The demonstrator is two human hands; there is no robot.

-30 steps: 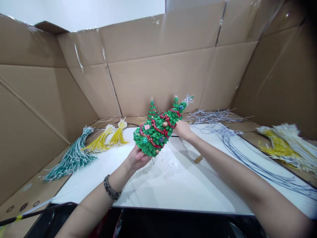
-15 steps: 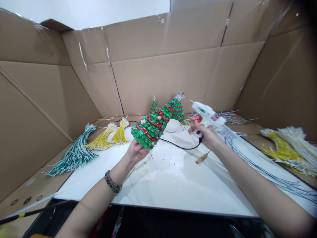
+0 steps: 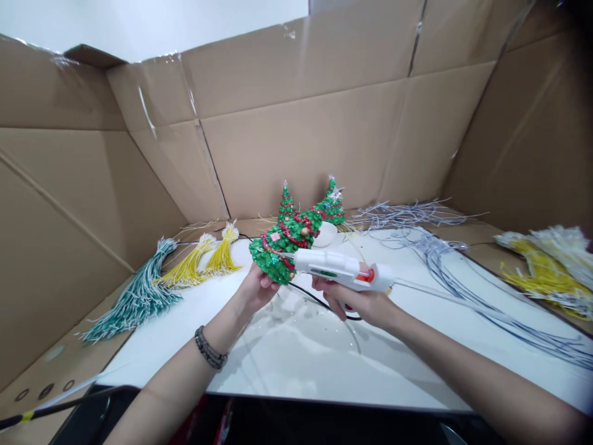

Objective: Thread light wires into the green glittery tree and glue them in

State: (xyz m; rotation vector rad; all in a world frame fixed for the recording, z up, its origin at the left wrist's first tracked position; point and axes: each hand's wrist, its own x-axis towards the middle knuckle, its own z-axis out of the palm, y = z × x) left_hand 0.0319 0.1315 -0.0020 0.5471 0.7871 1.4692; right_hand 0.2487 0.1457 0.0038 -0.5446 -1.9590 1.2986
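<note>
Both your grips are full: your left hand (image 3: 259, 289) holds the tilted Christmas tree (image 3: 291, 233) near its base, above the white table (image 3: 296, 364); your right hand (image 3: 368, 304) grips the glue gun (image 3: 331, 264), nozzle (image 3: 289, 255) at the lower branches, whether touching I cannot tell.

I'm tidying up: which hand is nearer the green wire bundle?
Left. The left hand holds the tilted Christmas tree near its base, right of the green wire bundle; the right hand, around the glue gun, is farther right.
</note>
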